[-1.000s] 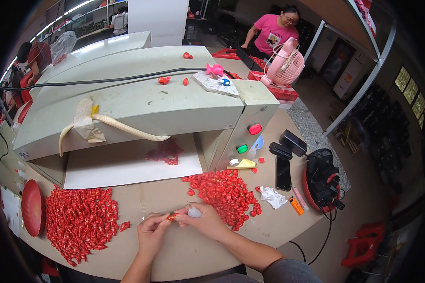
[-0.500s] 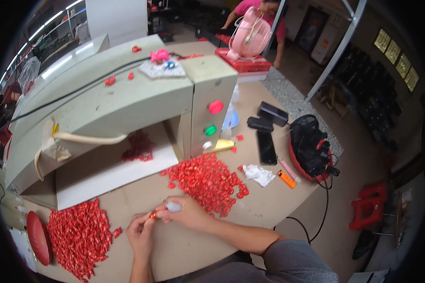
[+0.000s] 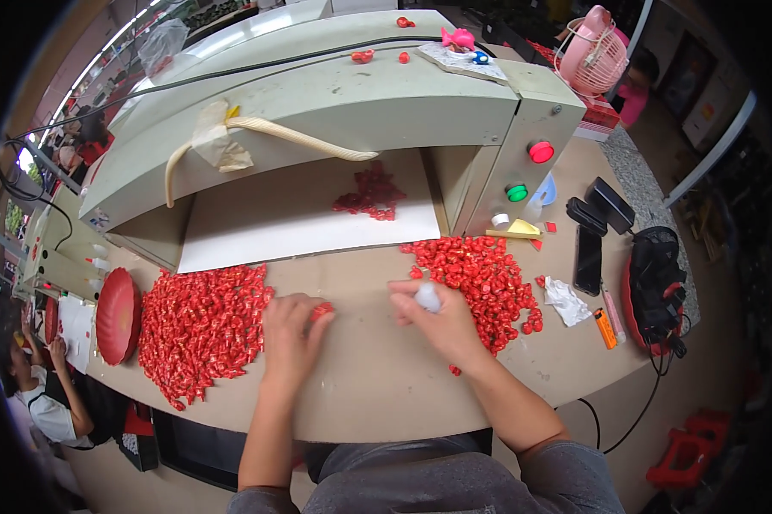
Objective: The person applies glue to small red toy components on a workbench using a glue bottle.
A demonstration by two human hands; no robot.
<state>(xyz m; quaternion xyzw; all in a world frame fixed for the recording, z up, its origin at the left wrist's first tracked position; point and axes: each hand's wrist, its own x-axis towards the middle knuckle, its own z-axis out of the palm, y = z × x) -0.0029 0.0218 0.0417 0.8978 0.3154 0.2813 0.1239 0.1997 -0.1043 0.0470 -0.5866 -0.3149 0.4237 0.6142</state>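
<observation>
Over the middle of the table, my left hand (image 3: 290, 338) pinches a small glossy red piece (image 3: 321, 310) between thumb and fingers. It is beside the left pile of red pieces (image 3: 202, 330), many with gold-coloured marks. To the right, my right hand (image 3: 444, 324) is closed around a small whitish squeeze bottle (image 3: 427, 297); its far end is hidden in the fingers. That hand is at the near left edge of a second heap of red pieces (image 3: 480, 278). One loose red piece (image 3: 454, 370) lies below my right wrist.
A grey-green machine (image 3: 309, 107) with a white belt (image 3: 300, 236) spans the back; red pieces (image 3: 373, 193) lie inside. A red dish (image 3: 119, 317) stands far left. A phone (image 3: 588, 259), tissue (image 3: 566, 301), orange lighter (image 3: 605, 328) and cable-filled basket (image 3: 655, 291) are right. Another person (image 3: 47, 390) sits at left.
My hands were together with the bottle at a red piece; now they are apart. The left hand has gone toward the left pile, the right toward the right heap. The view has swung left.
</observation>
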